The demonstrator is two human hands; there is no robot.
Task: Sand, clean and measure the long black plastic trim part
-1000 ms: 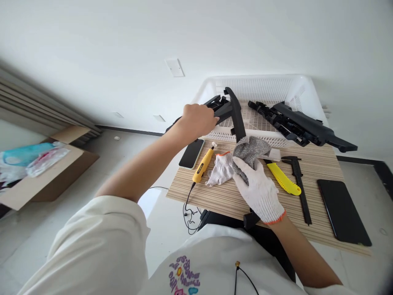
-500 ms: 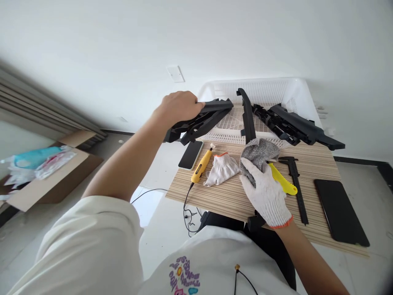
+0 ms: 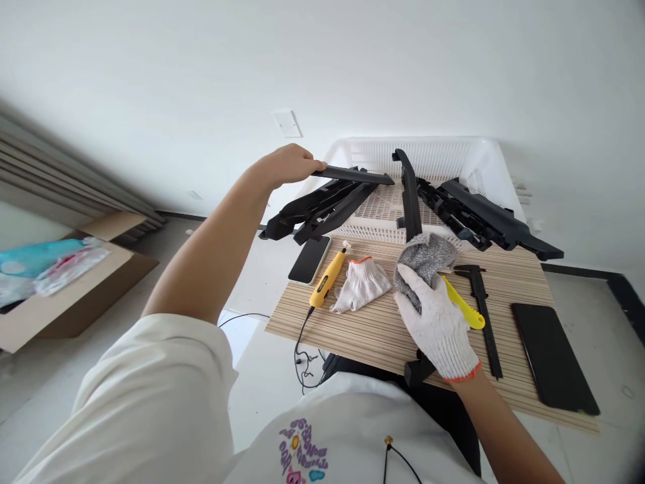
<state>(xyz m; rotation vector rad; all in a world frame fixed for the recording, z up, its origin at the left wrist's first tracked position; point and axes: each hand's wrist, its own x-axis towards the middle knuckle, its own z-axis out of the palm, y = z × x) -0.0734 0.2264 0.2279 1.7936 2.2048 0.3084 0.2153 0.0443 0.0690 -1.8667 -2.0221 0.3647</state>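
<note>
Trim piece (image 3: 322, 205) in left hand (image 3: 287, 165) overhangs table edge (image 3: 282, 316).

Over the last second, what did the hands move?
The bare left hand slid the black plastic part out leftward, off the white basket. The gloved right hand kept the grey cloth on the upright black strip. Tools lay unmoved.

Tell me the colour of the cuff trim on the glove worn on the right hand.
Orange: a thin band edges the white knit glove at the wrist, seen in the head view.
</note>
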